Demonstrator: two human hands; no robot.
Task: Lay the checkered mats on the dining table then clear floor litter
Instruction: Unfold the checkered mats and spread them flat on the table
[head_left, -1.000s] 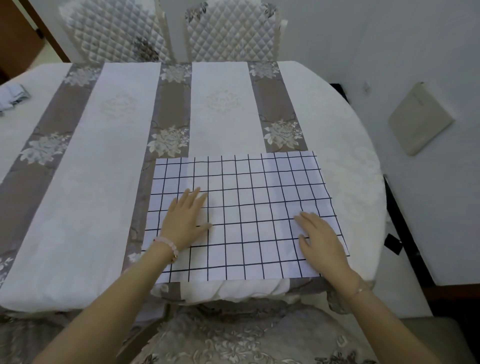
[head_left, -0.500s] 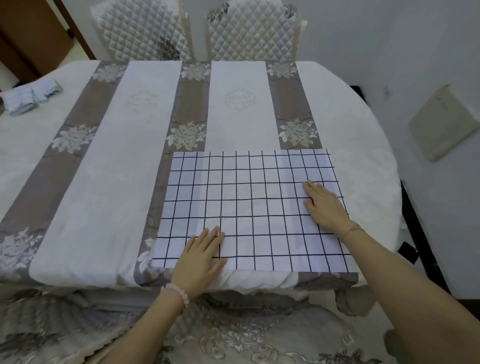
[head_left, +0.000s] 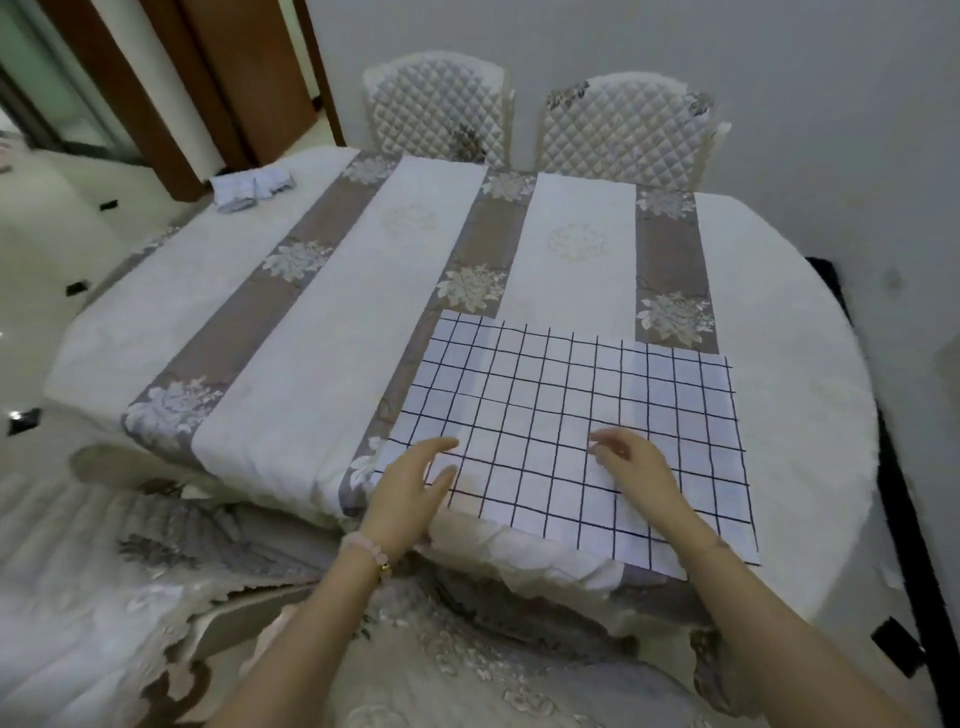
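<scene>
Left hand (head_left: 410, 486), fingers spread and empty, palm down at the near left corner of the white checkered mat with thin dark grid lines (head_left: 576, 431); fingertips over the mat's left edge, contact with the cloth not certain. Pink beaded bracelet (head_left: 366, 551) on the left wrist. Right hand (head_left: 634, 467) also empty, fingers loosely curled, lying over the mat's near half, roughly mid-width; whether it presses the mat cannot be told.

Mat lies flat and unfolded at the near edge of the oval dining table under a white cloth with grey-brown floral stripes (head_left: 291, 374), toward the table's right side. Mat's near edge sits right at the table's near edge. Its left edge overlaps one grey-brown stripe; its far right corner touches the end of another stripe.

Near side, below the table edge: an embroidered grey-white chair cover (head_left: 467, 665) under the forearms.

Floor: small dark scraps, one at right near the wall (head_left: 896, 644), others at left (head_left: 23, 420), (head_left: 77, 287), (head_left: 108, 205).

Far left corner of the table: a small pile of folded pale blue-white cloths (head_left: 252, 187), well apart from the mat.

Beyond the table's far edge: two white quilted chair backs, left (head_left: 436, 109) and right (head_left: 628, 130), side by side against the wall.
</scene>
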